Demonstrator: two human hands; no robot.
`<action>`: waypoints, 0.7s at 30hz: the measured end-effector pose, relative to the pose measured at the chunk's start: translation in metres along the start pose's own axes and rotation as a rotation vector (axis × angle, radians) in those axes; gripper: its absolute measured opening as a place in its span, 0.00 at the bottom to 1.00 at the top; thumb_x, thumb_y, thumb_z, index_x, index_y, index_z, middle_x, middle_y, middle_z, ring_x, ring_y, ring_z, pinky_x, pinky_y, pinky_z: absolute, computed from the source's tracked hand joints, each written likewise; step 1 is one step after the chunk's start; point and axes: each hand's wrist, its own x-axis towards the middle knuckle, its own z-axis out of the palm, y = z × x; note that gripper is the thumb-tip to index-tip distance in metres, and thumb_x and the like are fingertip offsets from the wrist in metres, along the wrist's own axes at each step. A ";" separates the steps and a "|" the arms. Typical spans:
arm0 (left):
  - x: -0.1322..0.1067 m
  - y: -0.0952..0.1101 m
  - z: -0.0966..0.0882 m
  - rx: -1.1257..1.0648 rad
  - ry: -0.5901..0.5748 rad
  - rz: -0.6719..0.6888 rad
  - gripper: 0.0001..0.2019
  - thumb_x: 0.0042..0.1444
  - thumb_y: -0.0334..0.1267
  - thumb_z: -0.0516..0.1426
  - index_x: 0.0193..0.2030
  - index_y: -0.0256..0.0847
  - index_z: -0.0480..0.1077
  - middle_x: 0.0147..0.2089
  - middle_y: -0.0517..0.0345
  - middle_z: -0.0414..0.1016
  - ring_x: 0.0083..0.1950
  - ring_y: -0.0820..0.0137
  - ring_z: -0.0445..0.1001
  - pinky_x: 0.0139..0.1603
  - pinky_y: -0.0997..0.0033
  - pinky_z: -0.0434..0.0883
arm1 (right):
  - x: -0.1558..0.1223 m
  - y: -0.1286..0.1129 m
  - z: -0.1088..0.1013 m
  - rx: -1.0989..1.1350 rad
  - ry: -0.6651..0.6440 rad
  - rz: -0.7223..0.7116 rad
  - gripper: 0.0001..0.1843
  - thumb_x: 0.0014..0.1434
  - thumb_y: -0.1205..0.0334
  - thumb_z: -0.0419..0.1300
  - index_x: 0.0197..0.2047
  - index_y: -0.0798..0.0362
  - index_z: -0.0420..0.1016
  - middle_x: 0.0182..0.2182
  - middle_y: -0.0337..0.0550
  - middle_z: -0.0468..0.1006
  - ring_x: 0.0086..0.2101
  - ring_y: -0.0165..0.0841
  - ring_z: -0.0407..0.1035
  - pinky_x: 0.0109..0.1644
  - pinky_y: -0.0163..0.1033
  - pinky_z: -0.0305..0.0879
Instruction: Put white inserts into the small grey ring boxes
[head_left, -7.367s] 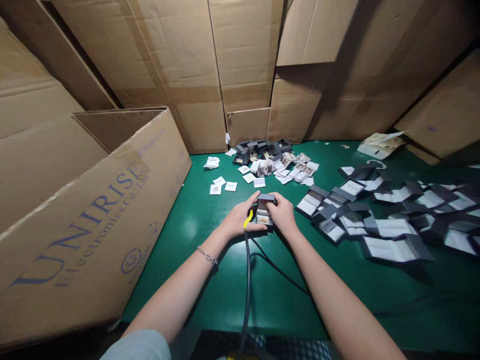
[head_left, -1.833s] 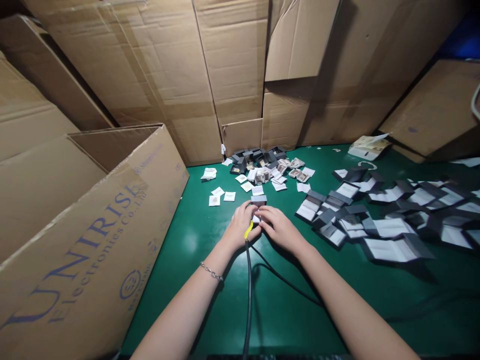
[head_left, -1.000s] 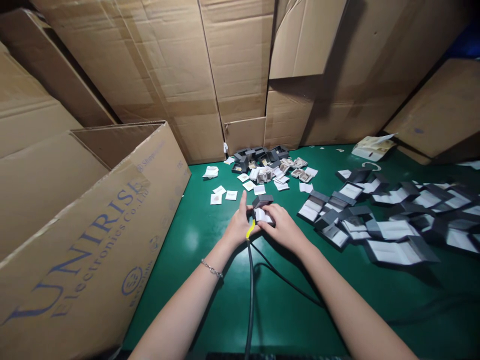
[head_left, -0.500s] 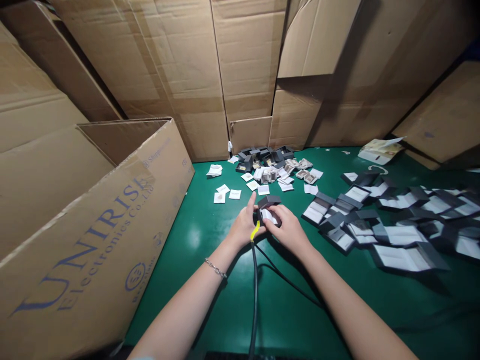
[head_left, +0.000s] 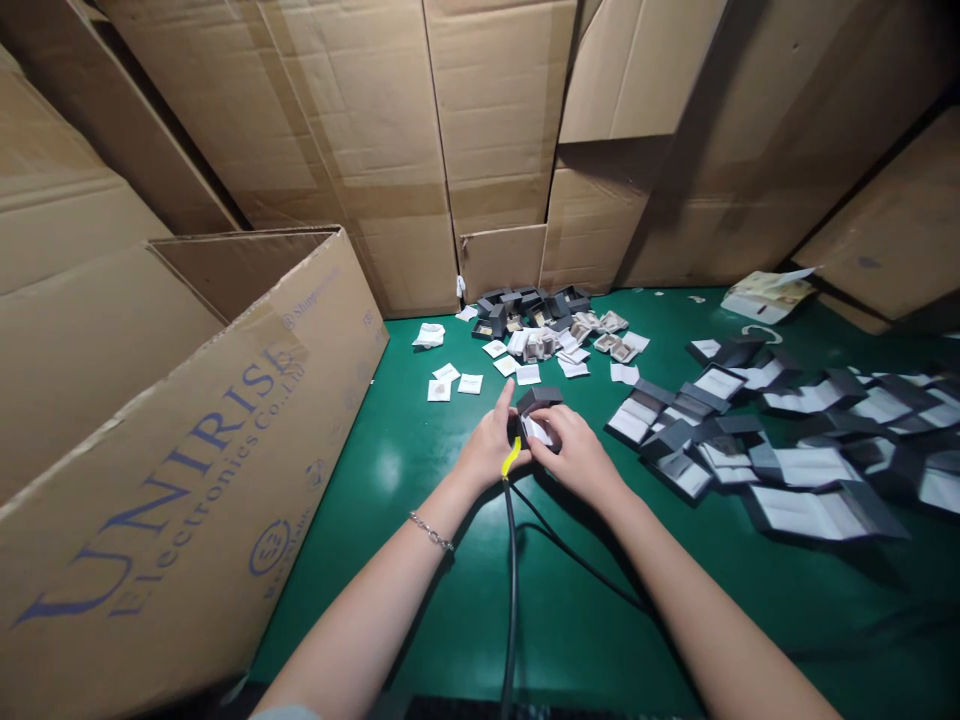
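Between my hands is a small black box [head_left: 541, 399] with its lid raised and a white lining or insert [head_left: 536, 430] inside. My left hand [head_left: 493, 446] grips the box from the left, its thumb pointing up along the side. From the right, the fingers of my right hand [head_left: 576, 452] close round the box, and the thumb presses on the white part. A black cable [head_left: 511, 570] with yellow tape [head_left: 511, 458] runs up to my left hand; its far end is hidden there.
Several opened black boxes with white linings [head_left: 806, 465] spread over the right of the green table [head_left: 420, 620]. Farther back lies a pile of black boxes [head_left: 517, 302], pale inserts [head_left: 540, 345] and white paper squares [head_left: 470, 384]. A large open carton [head_left: 195, 450] stands left, with cardboard [head_left: 360, 150] behind.
Both hands keep their hold on the black box with hardly any movement. The camera view has shifted slightly.
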 end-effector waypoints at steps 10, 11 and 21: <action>0.001 -0.002 0.001 -0.003 -0.022 0.025 0.51 0.41 0.39 0.62 0.67 0.48 0.34 0.49 0.54 0.68 0.47 0.65 0.68 0.50 0.61 0.65 | 0.001 0.001 0.001 -0.015 -0.003 0.012 0.11 0.51 0.64 0.55 0.41 0.51 0.68 0.38 0.44 0.71 0.40 0.37 0.64 0.45 0.43 0.62; 0.001 -0.003 0.002 -0.008 -0.025 0.039 0.51 0.41 0.38 0.61 0.67 0.48 0.33 0.49 0.54 0.68 0.47 0.65 0.68 0.50 0.61 0.65 | 0.002 0.000 0.002 -0.025 0.001 0.026 0.11 0.51 0.65 0.54 0.40 0.52 0.68 0.39 0.44 0.71 0.40 0.37 0.64 0.45 0.43 0.62; 0.001 -0.003 0.000 -0.005 -0.022 0.023 0.51 0.41 0.39 0.62 0.67 0.46 0.35 0.49 0.53 0.68 0.48 0.64 0.68 0.51 0.60 0.65 | 0.001 0.002 0.002 -0.005 -0.004 -0.014 0.11 0.53 0.62 0.55 0.41 0.50 0.69 0.39 0.44 0.72 0.40 0.37 0.65 0.45 0.43 0.62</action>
